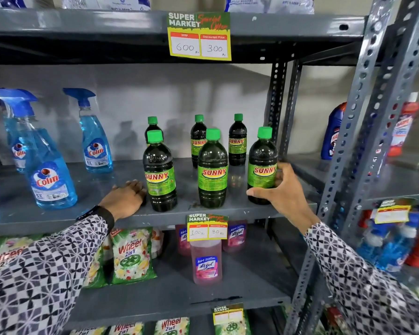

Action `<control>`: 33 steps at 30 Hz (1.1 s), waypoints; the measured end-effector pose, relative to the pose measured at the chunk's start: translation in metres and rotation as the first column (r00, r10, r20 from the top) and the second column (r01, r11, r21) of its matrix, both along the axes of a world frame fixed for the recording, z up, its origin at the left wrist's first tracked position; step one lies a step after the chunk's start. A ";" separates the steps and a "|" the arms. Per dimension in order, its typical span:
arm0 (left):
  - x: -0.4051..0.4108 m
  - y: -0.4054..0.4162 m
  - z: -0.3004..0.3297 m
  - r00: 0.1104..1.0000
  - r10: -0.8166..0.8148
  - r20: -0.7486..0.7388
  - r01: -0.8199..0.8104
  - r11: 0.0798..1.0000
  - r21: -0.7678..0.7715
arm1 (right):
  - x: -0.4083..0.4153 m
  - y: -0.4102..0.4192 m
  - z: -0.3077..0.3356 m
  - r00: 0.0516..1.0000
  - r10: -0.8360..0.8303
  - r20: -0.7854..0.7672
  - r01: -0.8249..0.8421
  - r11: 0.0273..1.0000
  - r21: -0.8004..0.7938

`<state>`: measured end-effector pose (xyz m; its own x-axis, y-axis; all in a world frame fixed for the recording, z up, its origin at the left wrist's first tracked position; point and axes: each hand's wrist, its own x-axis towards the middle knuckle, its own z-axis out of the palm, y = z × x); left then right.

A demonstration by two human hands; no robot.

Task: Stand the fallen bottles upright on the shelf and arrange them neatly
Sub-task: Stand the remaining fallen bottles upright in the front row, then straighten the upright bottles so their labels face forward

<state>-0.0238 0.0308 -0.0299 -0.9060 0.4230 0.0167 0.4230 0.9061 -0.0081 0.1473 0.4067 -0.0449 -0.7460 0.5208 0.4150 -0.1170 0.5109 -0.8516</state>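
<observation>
Grey shelf (82, 213): six upright Sunny bottles (212, 170).

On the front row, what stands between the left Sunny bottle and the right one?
In the head view, one upright middle Sunny bottle stands between the left Sunny bottle and the right Sunny bottle.

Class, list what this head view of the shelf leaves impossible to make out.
- Back-left bottle's label: hidden by the front-left bottle.
- Left hand's fingertips: behind that front bottle.
- Small print on the labels: too small.
- Red and blue bottles at right: blurred, partly behind the upright post.
</observation>
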 end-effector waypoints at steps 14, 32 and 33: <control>0.029 -0.013 -0.008 0.968 0.192 -0.162 0.019 0.586 0.810 | 0.043 -0.062 0.002 0.920 -0.206 -0.333 0.235 0.971 0.050; 0.054 -0.022 0.004 0.919 -0.393 0.039 0.132 0.398 0.908 | -0.065 -0.208 0.011 0.936 0.345 0.074 -0.347 0.938 0.016; 0.052 -0.026 0.004 0.924 -0.382 0.031 0.137 0.403 0.905 | -0.068 -0.211 0.011 0.932 0.354 0.074 -0.356 0.934 0.014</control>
